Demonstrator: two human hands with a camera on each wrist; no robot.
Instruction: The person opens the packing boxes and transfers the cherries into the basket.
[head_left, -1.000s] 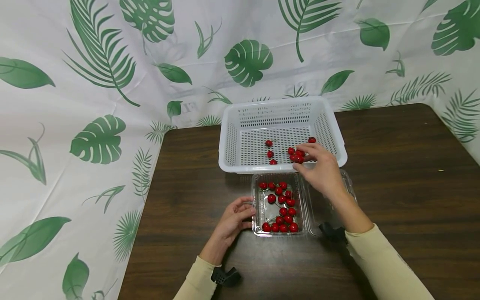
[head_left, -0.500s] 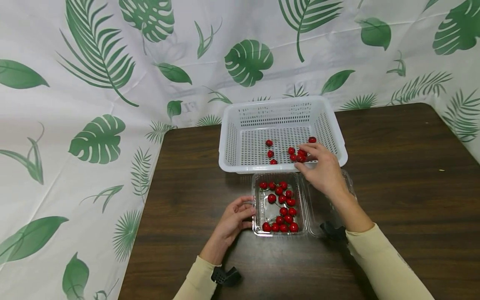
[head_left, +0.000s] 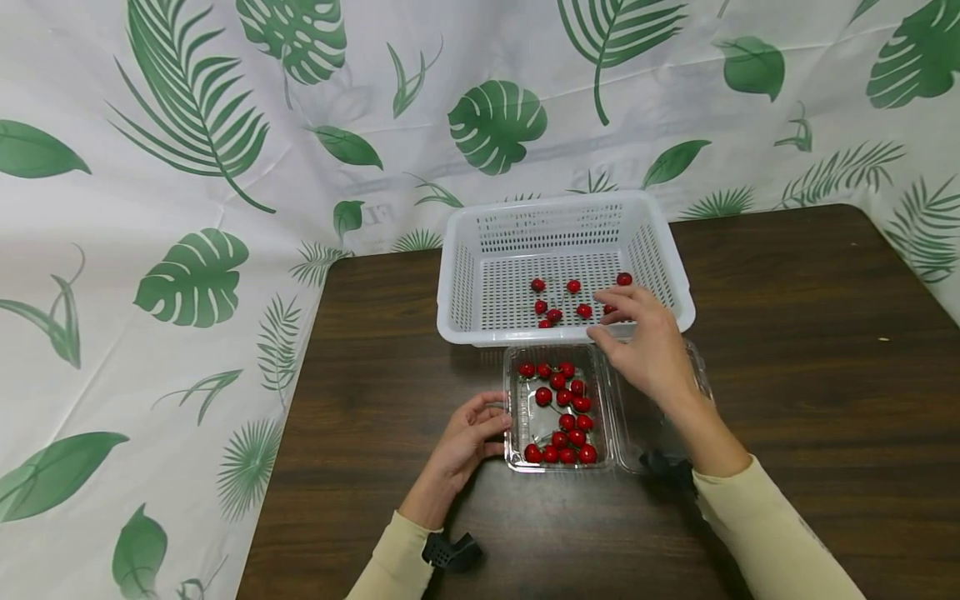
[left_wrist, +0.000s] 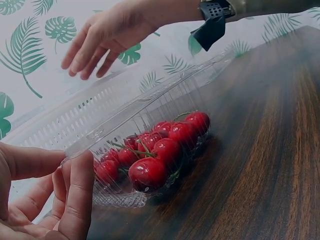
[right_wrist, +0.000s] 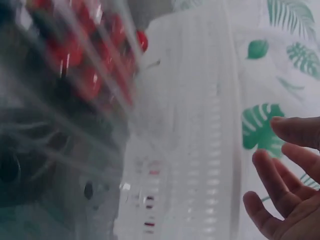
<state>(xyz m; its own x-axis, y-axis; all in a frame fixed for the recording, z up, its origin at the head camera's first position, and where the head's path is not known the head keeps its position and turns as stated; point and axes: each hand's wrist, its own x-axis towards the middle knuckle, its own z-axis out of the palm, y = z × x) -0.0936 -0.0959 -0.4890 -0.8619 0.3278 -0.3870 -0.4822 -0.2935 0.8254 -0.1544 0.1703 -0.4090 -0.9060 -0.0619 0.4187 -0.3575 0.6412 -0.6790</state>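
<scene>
My left hand [head_left: 468,437] pinches the left rim of a clear plastic clamshell box [head_left: 528,421] between thumb and fingers. In the left wrist view, the fingertips meet at the rim, and red cherries [left_wrist: 148,174] with green stems show through the wall. Over the front right part of a white perforated basket [head_left: 452,283] is my right hand [head_left: 641,342]. Its fingers are spread apart, and no cherry shows between them in the right wrist view. Loose cherries [head_left: 583,311] lie scattered on the basket floor; one is partly hidden behind the right fingers.
The box's clear lid [head_left: 637,417] lies unfolded to the right, under my right forearm. Box and basket stand front to back on a dark wood table [head_left: 795,333]. Behind the table hangs a white cloth [head_left: 420,50] with green leaf prints.
The cluster of cherries by my right fingertips has come apart, and the cherries have spread leftward and back over the basket floor. My left hand and the box have stayed put.
</scene>
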